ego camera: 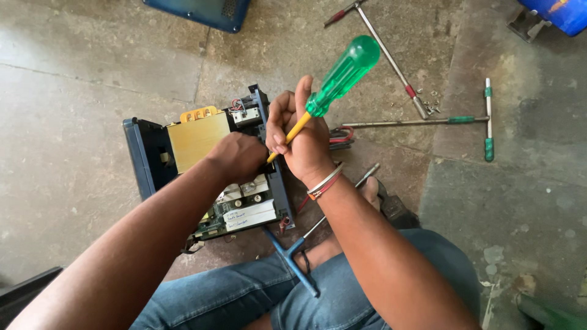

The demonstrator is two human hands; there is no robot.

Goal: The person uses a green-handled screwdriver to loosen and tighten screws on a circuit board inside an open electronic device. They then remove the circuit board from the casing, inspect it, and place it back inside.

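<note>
- Jeans (244,299) sat nearest, a blue T-wrench (293,253) beside them.
- Right hand (302,137) gripped a screwdriver (333,82) (green handle up), tip down in the opened unit (214,165).
- Left hand (241,156) rested clenched on the unit.
- Two T-wrenches (428,119) lay on the floor (73,122) beyond.

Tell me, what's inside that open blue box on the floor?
Inside the blue box sit a yellow block, a green circuit board, white parts and wires. The left hand and right hand with the green screwdriver cover the middle.
</note>
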